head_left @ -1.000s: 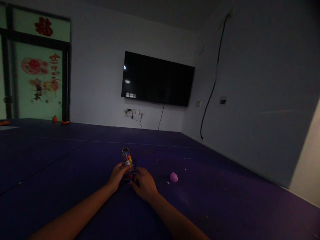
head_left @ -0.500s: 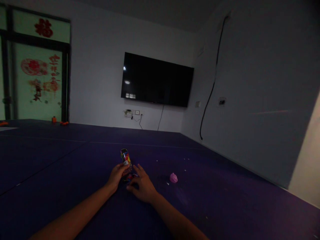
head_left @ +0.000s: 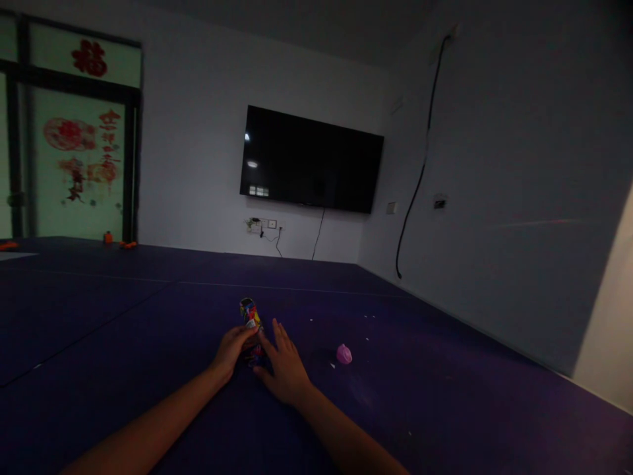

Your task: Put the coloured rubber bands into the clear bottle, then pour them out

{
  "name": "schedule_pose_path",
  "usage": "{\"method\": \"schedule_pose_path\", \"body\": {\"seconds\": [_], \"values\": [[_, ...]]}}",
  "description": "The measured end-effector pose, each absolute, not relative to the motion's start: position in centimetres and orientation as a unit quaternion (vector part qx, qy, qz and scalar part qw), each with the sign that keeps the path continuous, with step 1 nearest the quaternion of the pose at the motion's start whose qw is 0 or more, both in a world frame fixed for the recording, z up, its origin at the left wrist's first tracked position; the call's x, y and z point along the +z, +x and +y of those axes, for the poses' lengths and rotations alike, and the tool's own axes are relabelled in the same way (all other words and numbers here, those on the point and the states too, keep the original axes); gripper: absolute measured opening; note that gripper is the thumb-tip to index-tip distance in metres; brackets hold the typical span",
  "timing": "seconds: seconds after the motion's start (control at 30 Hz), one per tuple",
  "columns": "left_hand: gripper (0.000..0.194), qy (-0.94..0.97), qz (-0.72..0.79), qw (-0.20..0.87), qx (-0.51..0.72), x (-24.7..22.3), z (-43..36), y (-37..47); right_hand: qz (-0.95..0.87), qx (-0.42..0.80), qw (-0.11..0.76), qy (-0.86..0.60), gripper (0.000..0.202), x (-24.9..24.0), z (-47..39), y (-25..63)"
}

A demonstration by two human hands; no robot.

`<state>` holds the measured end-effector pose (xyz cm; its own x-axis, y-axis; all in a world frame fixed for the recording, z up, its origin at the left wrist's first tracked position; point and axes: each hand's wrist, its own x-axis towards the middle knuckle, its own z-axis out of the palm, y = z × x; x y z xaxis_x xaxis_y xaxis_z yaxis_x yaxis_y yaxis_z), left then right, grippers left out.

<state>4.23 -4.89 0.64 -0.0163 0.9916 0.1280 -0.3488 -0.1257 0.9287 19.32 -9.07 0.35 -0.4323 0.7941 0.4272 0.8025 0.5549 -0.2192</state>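
We hold the bright, many-coloured tube [head_left: 250,313] in our left hand [head_left: 231,349], the thumb lying over its near part and the fingers closed about its left side. The tube leans a little to the left, its dark far end pointing away from us. Our right hand [head_left: 285,369] is open, fingers spread and reaching forward, with the thumb apart from them. Its index fingertip comes right up to the right side of the tube, though we cannot tell whether it touches, and we see nothing in its grasp.

Between our hands, at the near end of the tube, a dark patterned piece [head_left: 254,357] shows in blue and red; we cannot tell if it is joined to the tube.

On the purple floor [head_left: 222,429], to the right of our right hand and apart from it, sits a small pink thing [head_left: 344,354] with a white scrap [head_left: 332,365] just beside it. At the far side a black television [head_left: 311,159] hangs on the wall, a black cable [head_left: 426,158] runs down the right wall, and small orange things [head_left: 107,237] lie by the door [head_left: 76,165] on the far left.
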Motion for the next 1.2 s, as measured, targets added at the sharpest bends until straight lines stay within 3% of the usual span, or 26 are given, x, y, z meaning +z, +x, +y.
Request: {"method": "schedule_pose_path", "body": {"seconds": [0.23,0.8,1.2], "values": [[0.030,0.474,0.386,0.547,0.572,1.2,-5.7,4.4,-0.843,0.000,0.231,-0.486,0.081,0.1,-8.9,19.2],[0.036,0.479,0.409,0.506,0.590,0.7,-5.6,4.3,-0.837,0.046,0.214,-0.501,0.071,-0.2,-8.5,19.2],[0.038,0.451,0.416,0.498,0.614,0.2,-4.8,4.3,-0.833,0.028,0.259,-0.489,0.042,-0.2,-8.5,19.2]]}}
